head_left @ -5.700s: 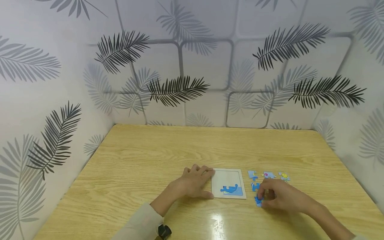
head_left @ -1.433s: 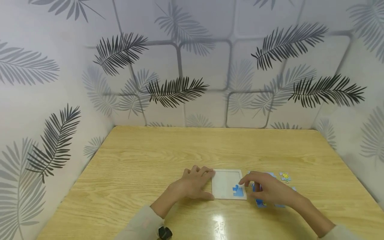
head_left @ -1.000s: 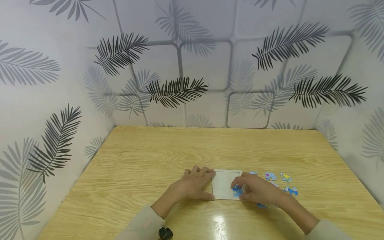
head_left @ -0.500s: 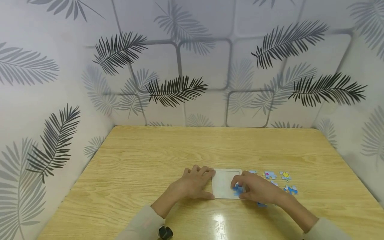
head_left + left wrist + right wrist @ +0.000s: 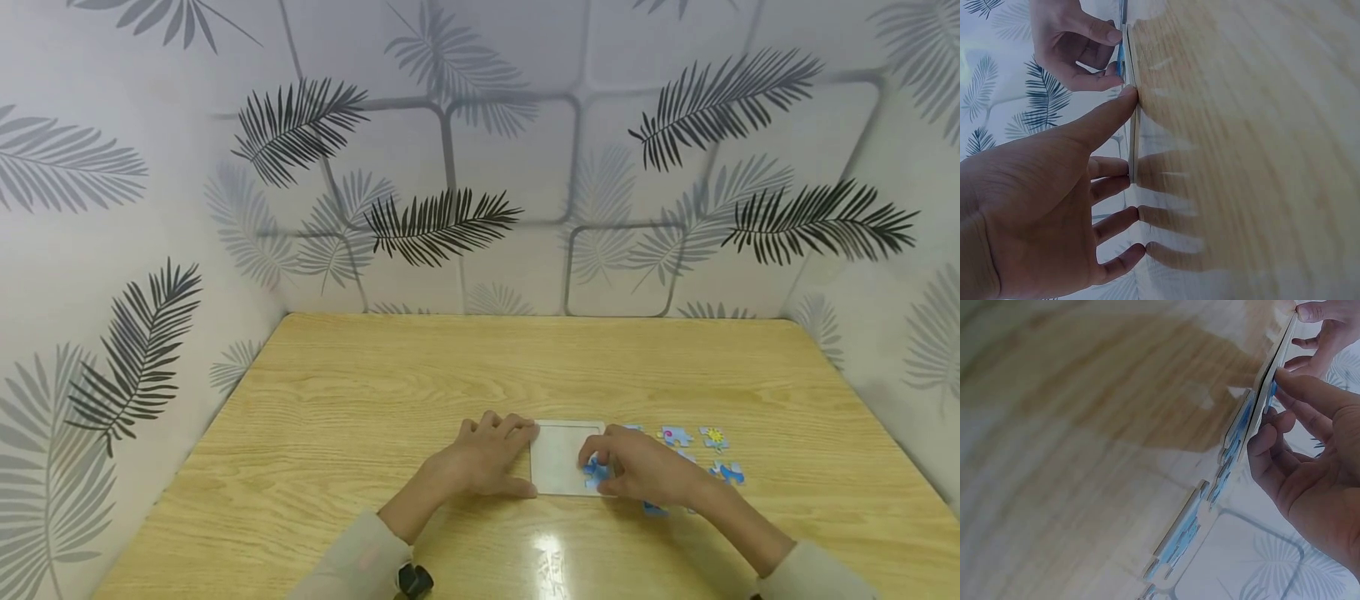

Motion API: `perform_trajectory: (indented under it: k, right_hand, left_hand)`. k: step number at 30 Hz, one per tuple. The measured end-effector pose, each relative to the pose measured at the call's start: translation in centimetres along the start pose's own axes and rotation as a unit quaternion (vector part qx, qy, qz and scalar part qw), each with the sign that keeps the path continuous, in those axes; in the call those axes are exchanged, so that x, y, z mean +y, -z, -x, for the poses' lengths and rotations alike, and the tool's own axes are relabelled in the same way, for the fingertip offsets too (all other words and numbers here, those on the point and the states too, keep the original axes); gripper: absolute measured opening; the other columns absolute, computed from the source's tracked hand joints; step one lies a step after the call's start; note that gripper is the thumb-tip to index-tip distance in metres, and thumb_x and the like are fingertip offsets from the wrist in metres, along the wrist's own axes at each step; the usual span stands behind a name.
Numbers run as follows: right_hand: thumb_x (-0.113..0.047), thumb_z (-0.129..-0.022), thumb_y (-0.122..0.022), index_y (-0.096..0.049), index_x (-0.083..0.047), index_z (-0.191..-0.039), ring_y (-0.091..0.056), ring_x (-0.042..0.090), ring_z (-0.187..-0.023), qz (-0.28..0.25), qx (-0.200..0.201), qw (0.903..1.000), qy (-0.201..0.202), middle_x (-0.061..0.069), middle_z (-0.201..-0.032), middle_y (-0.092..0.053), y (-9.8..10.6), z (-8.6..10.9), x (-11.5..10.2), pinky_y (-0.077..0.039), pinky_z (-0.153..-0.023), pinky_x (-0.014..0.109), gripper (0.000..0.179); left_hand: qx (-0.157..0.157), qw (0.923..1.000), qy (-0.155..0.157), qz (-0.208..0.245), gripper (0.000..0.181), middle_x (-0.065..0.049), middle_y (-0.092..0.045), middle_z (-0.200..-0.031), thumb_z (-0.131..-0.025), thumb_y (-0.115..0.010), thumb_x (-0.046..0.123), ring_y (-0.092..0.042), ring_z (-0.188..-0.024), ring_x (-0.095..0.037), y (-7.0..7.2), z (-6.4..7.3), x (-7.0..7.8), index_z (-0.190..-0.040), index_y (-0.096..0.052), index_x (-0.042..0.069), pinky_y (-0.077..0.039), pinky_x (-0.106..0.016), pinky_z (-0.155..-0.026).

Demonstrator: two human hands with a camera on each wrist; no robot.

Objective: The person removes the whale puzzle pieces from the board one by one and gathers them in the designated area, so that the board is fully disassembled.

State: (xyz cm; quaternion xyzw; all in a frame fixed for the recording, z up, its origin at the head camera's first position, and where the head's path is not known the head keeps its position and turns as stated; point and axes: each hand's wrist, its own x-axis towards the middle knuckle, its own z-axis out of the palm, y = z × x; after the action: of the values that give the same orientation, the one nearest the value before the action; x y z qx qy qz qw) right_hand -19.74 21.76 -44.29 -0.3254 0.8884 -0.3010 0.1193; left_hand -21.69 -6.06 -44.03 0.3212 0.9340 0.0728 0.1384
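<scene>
A square white puzzle tray [image 5: 557, 457] lies flat on the wooden table. Along its left side rests my left hand [image 5: 483, 458], fingers spread, the index fingertip and thumb [image 5: 1119, 103] touching its edge. My right hand [image 5: 648, 468] is over the tray's lower right corner. Its curled fingers and thumb pinch a blue jigsaw piece [image 5: 596, 473], which sits in that corner and is partly hidden by the fingers. In the right wrist view, the thumb [image 5: 1307, 390] lies against the tray's rim.
Several loose jigsaw pieces lie right of the tray, among them a sun piece [image 5: 714, 437], a pink-swirl piece [image 5: 676, 436] and a blue piece [image 5: 727, 472]. Others are partly under my right hand. Patterned walls [image 5: 517, 275] stand behind the table [image 5: 420, 367].
My right hand has come left from the loose pieces to the tray's corner piece, and has hardly moved lately. The tray's blue patch shrank to one piece. My left hand has stayed put.
</scene>
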Motion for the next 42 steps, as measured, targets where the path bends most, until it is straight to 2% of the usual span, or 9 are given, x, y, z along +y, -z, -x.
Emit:
perform_trajectory:
  k: [10,16,22,30,36,42]
  right_hand:
    - [-0.004,-0.088,-0.079,-0.07,-0.015,-0.116,-0.05,0.008,-0.074,-0.001,-0.013,0.9999,-0.001,0.007,-0.104,-0.059,0.19,-0.19,0.29,-0.048,-0.066,0.025,0.031]
    - [-0.002,-0.088,-0.077,-0.07,-0.012,-0.118,-0.051,0.008,-0.073,-0.011,-0.022,0.9997,0.009,0.008,-0.106,-0.06,0.41,-0.17,0.4,-0.049,-0.066,0.025,0.032]
    - [0.002,-0.089,-0.075,-0.069,-0.011,-0.12,-0.052,0.01,-0.077,-0.023,-0.033,0.999,0.018,0.012,-0.111,-0.061,0.82,-0.11,0.43,-0.05,-0.07,0.026,0.035]
    - [-0.001,-0.088,-0.077,-0.068,-0.015,-0.119,-0.05,0.006,-0.072,-0.005,-0.022,0.9995,0.024,0.008,-0.104,-0.059,0.73,0.05,0.84,-0.049,-0.067,0.024,0.036]
    - [0.0,-0.087,-0.078,-0.068,-0.018,-0.121,-0.049,0.005,-0.069,0.003,-0.014,0.999,0.043,0.007,-0.104,-0.06,0.65,0.27,0.91,-0.048,-0.066,0.024,0.04]
    - [0.002,-0.086,-0.078,-0.072,-0.018,-0.117,-0.047,0.003,-0.07,0.012,-0.005,0.9989,0.045,0.0,-0.096,-0.058,0.51,0.33,0.78,-0.046,-0.064,0.022,0.037]
  left_hand:
    - [-0.001,1.0,-0.001,-0.003,0.084,0.002,-0.035,-0.163,-0.095,-0.068,0.058,-0.038,-0.138,-0.027,-0.13,-0.14,-0.09,-0.163,-0.035,0.02,-0.035,-0.052,-0.108]
    - [-0.002,0.9999,-0.004,0.011,0.085,0.0,-0.034,-0.164,-0.095,-0.07,0.056,-0.037,-0.139,-0.03,-0.59,-0.45,-0.39,-0.164,-0.034,0.019,-0.034,-0.056,-0.109]
    - [0.0,1.0,0.0,-0.001,0.084,0.002,-0.035,-0.163,-0.095,-0.069,0.058,-0.039,-0.138,-0.027,-0.32,-0.28,-0.22,-0.163,-0.036,0.02,-0.036,-0.053,-0.107]
    - [-0.002,1.0,0.003,-0.005,0.085,0.003,-0.035,-0.163,-0.095,-0.068,0.059,-0.038,-0.139,-0.027,-0.25,-0.23,-0.15,-0.163,-0.035,0.021,-0.035,-0.053,-0.108]
    - [-0.002,1.0,0.002,-0.001,0.085,0.002,-0.035,-0.163,-0.095,-0.068,0.058,-0.038,-0.139,-0.027,-0.25,-0.27,-0.19,-0.164,-0.034,0.021,-0.034,-0.054,-0.109]
    - [-0.002,1.0,0.004,0.001,0.085,0.003,-0.035,-0.163,-0.095,-0.069,0.058,-0.037,-0.14,-0.027,-0.38,-0.44,-0.21,-0.164,-0.034,0.022,-0.034,-0.054,-0.109]
